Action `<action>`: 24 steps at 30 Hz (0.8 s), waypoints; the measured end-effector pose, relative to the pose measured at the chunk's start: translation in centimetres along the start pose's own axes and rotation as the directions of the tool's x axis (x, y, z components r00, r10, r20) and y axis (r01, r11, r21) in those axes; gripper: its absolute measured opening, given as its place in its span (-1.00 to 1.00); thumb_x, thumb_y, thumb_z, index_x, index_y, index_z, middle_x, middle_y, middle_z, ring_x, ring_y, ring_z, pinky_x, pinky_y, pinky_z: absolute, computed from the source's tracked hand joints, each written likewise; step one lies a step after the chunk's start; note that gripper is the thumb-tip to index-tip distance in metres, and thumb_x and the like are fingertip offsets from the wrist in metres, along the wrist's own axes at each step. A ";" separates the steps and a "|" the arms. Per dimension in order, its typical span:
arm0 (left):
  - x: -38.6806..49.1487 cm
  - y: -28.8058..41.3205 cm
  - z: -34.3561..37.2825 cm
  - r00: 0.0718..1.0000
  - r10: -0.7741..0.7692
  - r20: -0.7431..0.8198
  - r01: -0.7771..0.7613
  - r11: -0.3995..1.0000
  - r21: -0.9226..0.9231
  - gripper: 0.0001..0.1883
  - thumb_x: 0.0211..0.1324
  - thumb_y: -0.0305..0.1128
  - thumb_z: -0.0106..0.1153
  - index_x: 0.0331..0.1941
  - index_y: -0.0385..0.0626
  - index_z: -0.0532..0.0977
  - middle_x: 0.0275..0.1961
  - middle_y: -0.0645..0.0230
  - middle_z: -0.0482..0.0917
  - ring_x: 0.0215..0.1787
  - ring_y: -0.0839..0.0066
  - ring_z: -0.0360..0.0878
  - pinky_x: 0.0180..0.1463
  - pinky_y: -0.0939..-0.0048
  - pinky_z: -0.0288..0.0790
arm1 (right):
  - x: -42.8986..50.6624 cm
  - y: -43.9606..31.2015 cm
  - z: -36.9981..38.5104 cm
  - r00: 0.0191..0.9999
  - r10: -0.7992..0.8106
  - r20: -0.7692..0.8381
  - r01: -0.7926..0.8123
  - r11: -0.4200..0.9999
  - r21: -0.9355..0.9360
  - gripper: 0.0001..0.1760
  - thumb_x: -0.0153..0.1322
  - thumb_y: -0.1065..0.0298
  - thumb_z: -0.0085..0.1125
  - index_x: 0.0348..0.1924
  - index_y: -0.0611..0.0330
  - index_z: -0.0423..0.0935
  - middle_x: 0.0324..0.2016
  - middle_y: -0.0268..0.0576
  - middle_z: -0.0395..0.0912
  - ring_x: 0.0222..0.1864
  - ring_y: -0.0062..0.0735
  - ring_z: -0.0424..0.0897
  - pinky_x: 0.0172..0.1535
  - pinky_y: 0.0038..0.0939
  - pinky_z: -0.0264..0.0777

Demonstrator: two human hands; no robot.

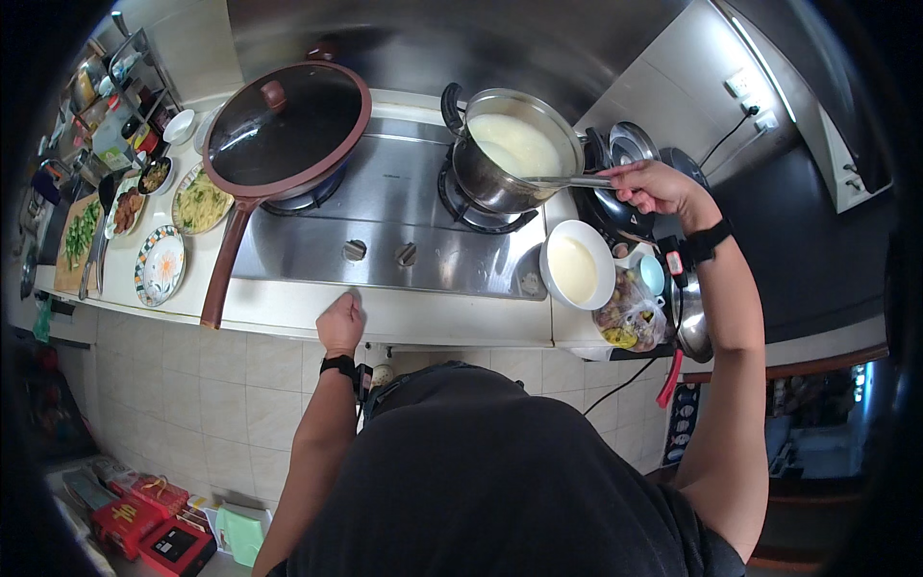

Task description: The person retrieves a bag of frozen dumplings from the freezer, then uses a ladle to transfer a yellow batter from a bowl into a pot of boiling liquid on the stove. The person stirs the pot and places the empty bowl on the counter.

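Observation:
My right hand (pixel 649 189) grips the metal handle of a ladle (pixel 570 182), whose far end reaches into a steel pot (pixel 490 173) on the right burner. Pale, creamy liquid (pixel 515 143) fills much of the pot; the ladle's bowl cannot be made out clearly. Just right of the stove stands a white bowl (pixel 608 270) holding similar pale liquid. My left hand (pixel 340 324) is closed into a fist on the counter's front edge, with nothing visible in it. On the left burner sits a wok with a glass lid (pixel 288 144), its brown handle (pixel 227 274) pointing towards me.
Left on the counter are a patterned plate (pixel 160 267), a dish of yellow food with greens (pixel 202 202), a meat dish (pixel 126 209) and a cutting board (pixel 65 278). At right lie a plastic bag of produce (pixel 634 310), a light-blue cup (pixel 651 275) and a red-handled pan (pixel 694 317).

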State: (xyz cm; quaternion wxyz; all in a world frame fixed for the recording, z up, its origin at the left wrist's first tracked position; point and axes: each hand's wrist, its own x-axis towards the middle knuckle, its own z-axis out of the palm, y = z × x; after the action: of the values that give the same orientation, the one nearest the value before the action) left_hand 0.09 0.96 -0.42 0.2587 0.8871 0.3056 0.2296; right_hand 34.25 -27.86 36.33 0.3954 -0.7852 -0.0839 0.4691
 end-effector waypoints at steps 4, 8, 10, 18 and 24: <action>-0.1 0.0 0.0 1.000 0.004 -0.013 -0.004 1.000 -0.010 -0.95 -0.02 -0.41 0.01 -0.52 0.05 0.42 -0.53 0.28 0.55 -0.46 0.15 0.54 -0.42 0.13 0.39 | -1.7 1.2 0.0 0.998 -0.044 -0.036 0.050 0.982 0.184 -0.59 0.44 0.49 0.00 0.16 0.32 0.35 -0.58 -0.41 0.40 -0.72 -0.86 0.20 -0.70 -0.81 0.14; 0.1 0.1 0.0 1.000 0.001 -0.005 -0.001 1.000 0.003 -0.95 -0.02 -0.41 0.01 -0.53 0.05 0.43 -0.53 0.26 0.55 -0.46 0.13 0.54 -0.42 0.13 0.39 | -2.7 2.0 0.0 0.993 -0.105 -0.051 0.114 0.970 0.217 -0.59 0.45 0.46 0.02 0.17 0.30 0.35 -0.58 -0.41 0.40 -0.72 -0.86 0.21 -0.69 -0.80 0.20; 0.1 0.2 0.0 1.000 -0.006 -0.015 0.005 1.000 -0.010 -0.95 -0.03 -0.40 0.01 -0.53 0.04 0.43 -0.54 0.25 0.54 -0.47 0.12 0.53 -0.42 0.13 0.39 | -3.2 2.2 0.1 0.988 -0.132 -0.074 0.144 0.972 0.188 -0.59 0.46 0.44 0.02 0.17 0.31 0.35 -0.59 -0.42 0.41 -0.73 -0.84 0.21 -0.69 -0.79 0.27; 0.1 0.3 -0.3 1.000 -0.004 -0.018 0.003 1.000 -0.005 -0.95 -0.04 -0.41 0.00 -0.53 0.03 0.43 -0.56 0.24 0.53 -0.48 0.12 0.52 -0.43 0.13 0.39 | -4.6 2.2 1.0 0.943 -0.275 -0.186 0.286 0.958 0.032 -0.54 0.48 0.38 0.00 0.24 0.27 0.27 -0.51 -0.43 0.42 -0.69 -0.81 0.26 -0.61 -0.76 0.40; -0.3 0.0 0.1 1.000 0.020 0.012 -0.020 0.999 -0.042 -0.97 -0.05 -0.40 -0.01 -0.53 0.00 0.42 -0.54 0.19 0.52 -0.46 0.08 0.51 -0.41 0.06 0.36 | -4.3 2.0 1.3 0.877 -0.371 -0.305 0.357 0.928 -0.104 -0.55 0.51 0.31 -0.05 0.25 0.21 0.28 -0.45 -0.44 0.45 -0.62 -0.80 0.30 -0.51 -0.71 0.40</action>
State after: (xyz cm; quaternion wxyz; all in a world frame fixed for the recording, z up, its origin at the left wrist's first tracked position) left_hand -0.06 0.71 -0.52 0.2767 0.8859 0.2902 0.2331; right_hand 30.41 -30.71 37.48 0.4672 -0.8295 -0.1752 0.2510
